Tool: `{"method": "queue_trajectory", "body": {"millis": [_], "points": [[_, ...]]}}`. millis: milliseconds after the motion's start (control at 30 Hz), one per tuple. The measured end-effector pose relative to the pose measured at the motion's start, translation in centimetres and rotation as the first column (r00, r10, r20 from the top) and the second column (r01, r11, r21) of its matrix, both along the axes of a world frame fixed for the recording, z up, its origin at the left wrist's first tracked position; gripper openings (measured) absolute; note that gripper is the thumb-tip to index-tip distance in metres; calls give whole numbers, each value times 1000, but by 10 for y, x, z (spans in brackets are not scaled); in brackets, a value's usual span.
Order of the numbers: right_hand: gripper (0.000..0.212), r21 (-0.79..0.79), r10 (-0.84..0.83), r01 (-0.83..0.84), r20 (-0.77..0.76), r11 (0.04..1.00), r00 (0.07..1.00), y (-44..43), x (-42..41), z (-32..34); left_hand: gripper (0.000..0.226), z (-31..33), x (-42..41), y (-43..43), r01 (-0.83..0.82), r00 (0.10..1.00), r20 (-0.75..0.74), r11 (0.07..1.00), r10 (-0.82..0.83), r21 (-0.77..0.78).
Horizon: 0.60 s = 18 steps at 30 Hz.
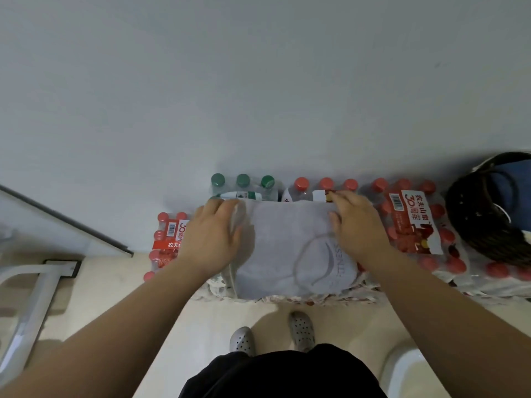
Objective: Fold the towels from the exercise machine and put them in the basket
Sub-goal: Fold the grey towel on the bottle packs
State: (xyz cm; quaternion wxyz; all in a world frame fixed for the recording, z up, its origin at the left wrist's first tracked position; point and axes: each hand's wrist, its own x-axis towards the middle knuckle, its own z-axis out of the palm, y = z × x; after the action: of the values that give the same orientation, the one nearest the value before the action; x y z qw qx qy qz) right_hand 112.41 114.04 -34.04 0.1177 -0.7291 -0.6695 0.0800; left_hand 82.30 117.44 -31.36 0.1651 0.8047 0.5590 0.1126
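A light grey towel (284, 248) with a curved logo lies spread flat on top of shrink-wrapped packs of bottled water against the wall. My left hand (212, 239) pinches the towel's far left corner, fingers closed on the cloth. My right hand (356, 225) presses and grips the far right corner. A dark woven basket (471, 225) stands at the far right on the bottle packs, with blue cloth (514, 185) inside it.
Red-capped bottle packs (413, 222) flank the towel, with green-capped bottles (242, 182) behind it. A white metal frame (34, 305) stands on the floor at the left below a slanted dark rail (66, 218). My feet in grey perforated clogs (301, 330) stand close to the packs.
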Motion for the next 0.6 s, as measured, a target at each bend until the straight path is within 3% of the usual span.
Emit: {"method": "queue_trajectory", "body": {"millis": [67,167,300,433,600], "points": [[41,-111,34,-28,48,993,998,13,3,-1,47,-2,5,22,-25,997,-76,997,20,-68],[33,-141,30,-22,57,990,998,24,3,2,40,-8,9,42,-24,976,-216,983,-15,-180],[19,-151,62,-50,75,987,995,31,2,5,24,-7,12,52,5,972,-233,989,-40,-151],[13,-113,88,-86,7,990,996,26,4,8,14,-2,6,55,41,987,-148,985,-67,-170],[12,-86,60,-85,-259,993,964,-2,7,38,21,19,-17,50,45,998,57,970,-32,-238]]}}
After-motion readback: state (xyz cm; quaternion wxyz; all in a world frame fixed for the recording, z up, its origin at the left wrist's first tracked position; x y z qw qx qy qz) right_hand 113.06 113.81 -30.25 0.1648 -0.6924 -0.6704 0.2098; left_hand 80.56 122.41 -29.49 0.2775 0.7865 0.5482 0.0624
